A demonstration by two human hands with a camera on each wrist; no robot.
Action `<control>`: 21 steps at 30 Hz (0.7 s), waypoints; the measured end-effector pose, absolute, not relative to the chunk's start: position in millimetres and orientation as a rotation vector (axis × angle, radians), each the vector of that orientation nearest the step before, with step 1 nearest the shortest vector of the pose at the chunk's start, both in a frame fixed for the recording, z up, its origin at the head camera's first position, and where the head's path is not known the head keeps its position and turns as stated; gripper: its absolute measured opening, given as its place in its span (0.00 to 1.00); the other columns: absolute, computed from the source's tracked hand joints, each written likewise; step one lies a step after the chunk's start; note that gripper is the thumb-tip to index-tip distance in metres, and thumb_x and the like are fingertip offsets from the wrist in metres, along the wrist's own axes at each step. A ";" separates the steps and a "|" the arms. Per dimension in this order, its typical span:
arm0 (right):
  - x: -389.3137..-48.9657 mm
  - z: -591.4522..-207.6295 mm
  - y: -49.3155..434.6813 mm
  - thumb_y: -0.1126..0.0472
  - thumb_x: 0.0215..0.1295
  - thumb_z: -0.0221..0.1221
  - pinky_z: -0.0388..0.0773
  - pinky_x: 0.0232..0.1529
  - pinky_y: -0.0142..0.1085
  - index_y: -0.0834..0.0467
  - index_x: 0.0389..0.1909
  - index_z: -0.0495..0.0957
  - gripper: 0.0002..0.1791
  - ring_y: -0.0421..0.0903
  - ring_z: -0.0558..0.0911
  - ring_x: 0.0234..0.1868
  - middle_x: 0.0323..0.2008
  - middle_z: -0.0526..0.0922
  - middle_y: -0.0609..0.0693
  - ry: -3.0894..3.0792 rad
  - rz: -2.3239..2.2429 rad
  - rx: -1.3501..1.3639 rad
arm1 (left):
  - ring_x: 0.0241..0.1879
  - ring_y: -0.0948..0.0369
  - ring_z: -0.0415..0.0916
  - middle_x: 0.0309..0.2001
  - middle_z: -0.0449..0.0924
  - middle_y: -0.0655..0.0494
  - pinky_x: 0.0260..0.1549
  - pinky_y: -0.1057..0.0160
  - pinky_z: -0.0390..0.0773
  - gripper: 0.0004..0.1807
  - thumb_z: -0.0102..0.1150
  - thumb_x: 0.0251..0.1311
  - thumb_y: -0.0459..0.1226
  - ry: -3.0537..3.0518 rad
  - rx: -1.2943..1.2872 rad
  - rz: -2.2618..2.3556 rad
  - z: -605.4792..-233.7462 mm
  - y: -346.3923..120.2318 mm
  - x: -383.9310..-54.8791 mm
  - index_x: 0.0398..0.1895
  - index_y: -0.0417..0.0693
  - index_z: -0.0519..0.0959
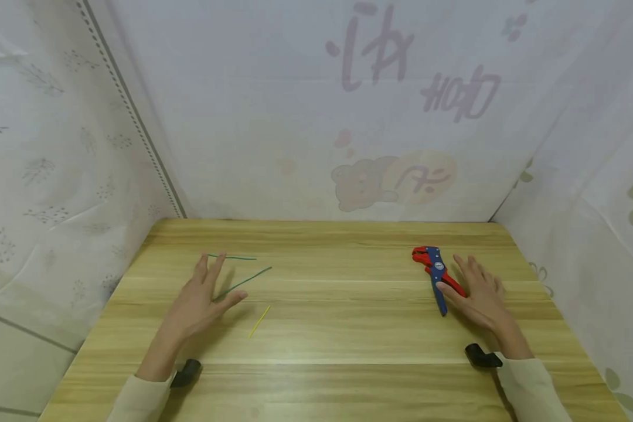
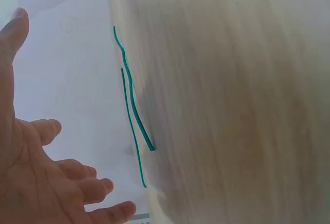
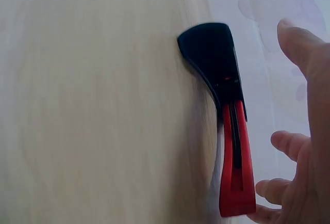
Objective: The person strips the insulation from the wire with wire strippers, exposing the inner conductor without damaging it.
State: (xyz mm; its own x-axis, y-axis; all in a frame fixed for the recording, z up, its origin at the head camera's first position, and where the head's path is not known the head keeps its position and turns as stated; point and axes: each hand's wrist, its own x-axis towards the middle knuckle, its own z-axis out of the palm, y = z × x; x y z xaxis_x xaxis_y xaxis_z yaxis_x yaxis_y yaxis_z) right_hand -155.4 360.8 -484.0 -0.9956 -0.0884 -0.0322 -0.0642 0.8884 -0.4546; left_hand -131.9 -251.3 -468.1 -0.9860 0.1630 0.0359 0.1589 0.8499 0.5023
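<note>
My left hand [image 1: 192, 308] hovers with spread fingers over two short green wires on the left part of the table. One green wire [image 1: 241, 258] lies nearly level by the fingertips; the other green wire [image 1: 250, 278] slants away from the thumb. In the left wrist view both wires show beyond the empty palm [image 2: 31, 182]. A short yellow wire [image 1: 259, 321] lies nearer me, right of that thumb. On the right, a red and blue wire stripper [image 1: 434, 258] rests on the table. Beside its handles, my right hand [image 1: 482, 302] has loosely spread fingers, the thumb overlapping a handle in the head view.
The wood-grain table [image 1: 337, 328] ends at a printed cloth backdrop [image 1: 264, 117], with more cloth on the left and right sides. A black wrist piece [image 1: 186, 373] sticks out from the left sleeve, and a similar black piece [image 1: 482, 356] from the right one.
</note>
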 end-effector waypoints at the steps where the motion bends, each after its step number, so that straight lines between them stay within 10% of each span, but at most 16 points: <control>1: -155.5 -484.2 359.6 0.32 0.73 0.52 0.32 0.66 0.79 0.50 0.84 0.40 0.51 0.80 0.42 0.77 0.82 0.35 0.67 3.003 -0.727 -0.124 | 0.69 0.19 0.55 0.81 0.27 0.31 0.59 0.21 0.63 0.55 0.54 0.69 0.65 3.015 0.265 0.819 -468.3 -250.7 -131.2 0.84 0.62 0.31; 21: -158.7 -490.4 343.5 0.31 0.69 0.55 0.56 0.60 0.76 0.61 0.81 0.48 0.54 0.76 0.55 0.69 0.73 0.56 0.74 3.068 -0.682 -0.039 | 0.63 0.27 0.71 0.78 0.54 0.33 0.55 0.27 0.72 0.57 0.53 0.63 0.71 3.058 0.226 0.779 -463.1 -234.7 -117.8 0.85 0.61 0.38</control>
